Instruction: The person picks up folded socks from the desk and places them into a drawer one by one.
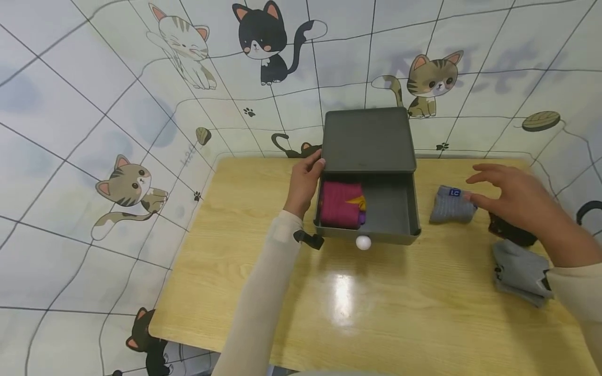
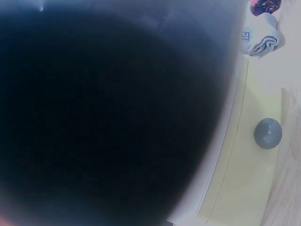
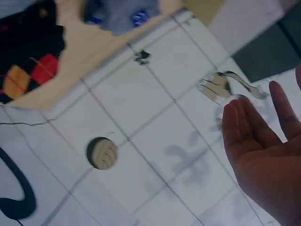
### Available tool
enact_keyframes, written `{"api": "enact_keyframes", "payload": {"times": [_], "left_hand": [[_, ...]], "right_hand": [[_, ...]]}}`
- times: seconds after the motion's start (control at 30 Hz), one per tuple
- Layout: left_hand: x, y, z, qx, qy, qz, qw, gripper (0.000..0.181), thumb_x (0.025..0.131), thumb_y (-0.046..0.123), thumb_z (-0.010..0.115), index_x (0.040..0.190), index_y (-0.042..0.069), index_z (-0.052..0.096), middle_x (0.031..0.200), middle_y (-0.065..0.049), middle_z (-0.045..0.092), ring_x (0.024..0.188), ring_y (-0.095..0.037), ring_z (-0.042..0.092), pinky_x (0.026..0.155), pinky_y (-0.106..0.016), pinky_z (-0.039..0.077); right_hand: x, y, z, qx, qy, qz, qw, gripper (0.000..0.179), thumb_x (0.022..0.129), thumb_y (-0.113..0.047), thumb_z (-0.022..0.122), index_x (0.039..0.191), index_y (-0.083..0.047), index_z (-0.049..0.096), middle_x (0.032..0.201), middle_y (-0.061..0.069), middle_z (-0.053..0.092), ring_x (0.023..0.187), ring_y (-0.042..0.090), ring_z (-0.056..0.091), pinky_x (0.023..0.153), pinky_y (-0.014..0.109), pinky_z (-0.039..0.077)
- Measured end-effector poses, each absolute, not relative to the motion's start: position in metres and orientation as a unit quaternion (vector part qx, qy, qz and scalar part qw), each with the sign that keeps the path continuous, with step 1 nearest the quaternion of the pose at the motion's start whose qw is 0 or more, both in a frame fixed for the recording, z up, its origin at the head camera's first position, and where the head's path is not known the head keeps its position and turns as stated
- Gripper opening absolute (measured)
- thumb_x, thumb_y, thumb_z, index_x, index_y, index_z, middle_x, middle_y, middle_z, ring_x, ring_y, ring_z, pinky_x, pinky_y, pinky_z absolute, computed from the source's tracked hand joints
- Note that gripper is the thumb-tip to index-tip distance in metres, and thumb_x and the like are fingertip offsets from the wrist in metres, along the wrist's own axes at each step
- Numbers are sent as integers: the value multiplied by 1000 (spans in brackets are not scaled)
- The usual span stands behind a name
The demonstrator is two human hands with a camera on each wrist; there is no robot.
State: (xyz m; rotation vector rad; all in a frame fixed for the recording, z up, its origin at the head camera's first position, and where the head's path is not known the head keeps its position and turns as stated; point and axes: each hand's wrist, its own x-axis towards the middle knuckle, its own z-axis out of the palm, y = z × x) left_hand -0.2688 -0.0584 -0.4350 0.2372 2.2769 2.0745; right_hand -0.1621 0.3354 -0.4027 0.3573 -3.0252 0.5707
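Note:
A dark grey box (image 1: 369,141) stands against the back wall with its drawer (image 1: 390,209) pulled out. My left hand (image 1: 303,183) touches the box's left side, thumb near the front edge. Inside the drawer, at the left, lies a folded magenta cloth, apparently a sock (image 1: 339,206), beside yellow and purple bits. My right hand (image 1: 517,198) is spread over the table at the right and holds nothing. Its thumb tip appears close to folded blue-grey socks (image 1: 452,204) with an LC label; contact is unclear. A dark surface fills most of the left wrist view.
Dark patterned socks (image 1: 510,230), with red and orange diamonds in the right wrist view, lie partly under my right hand. Folded grey socks (image 1: 522,271) lie nearer me. A round knob (image 1: 363,243) juts from the drawer front. Cat-patterned walls enclose the wooden table (image 1: 226,224).

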Motion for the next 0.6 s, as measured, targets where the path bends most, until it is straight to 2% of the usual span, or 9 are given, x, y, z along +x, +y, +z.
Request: {"api": "enact_keyframes", "payload": {"times": [0.27,0.43,0.6], "left_hand": [[-280,-61,-455,85,740,667,11,46,99,35,54,140,14,51,132,3,57,125,-7,48,102,-26,43],[-279,-61,-454,76,743,664,18,45,99,34,54,140,15,51,132,2,58,123,-7,49,102,-26,43],[-282,-61,-451,78,747,659,32,44,101,27,52,142,11,49,133,-3,57,123,-10,51,103,-28,42]], "right_hand": [[-189,361,-464,138,-974,178,-29,42,84,-23,75,114,4,64,138,37,36,118,58,35,92,69,32],[-203,375,-501,131,-971,190,-58,54,82,-32,77,119,4,60,139,39,31,119,61,31,92,73,30],[-212,381,-524,133,-965,205,-92,70,78,-42,79,123,5,53,140,40,28,119,62,30,92,74,30]]}}
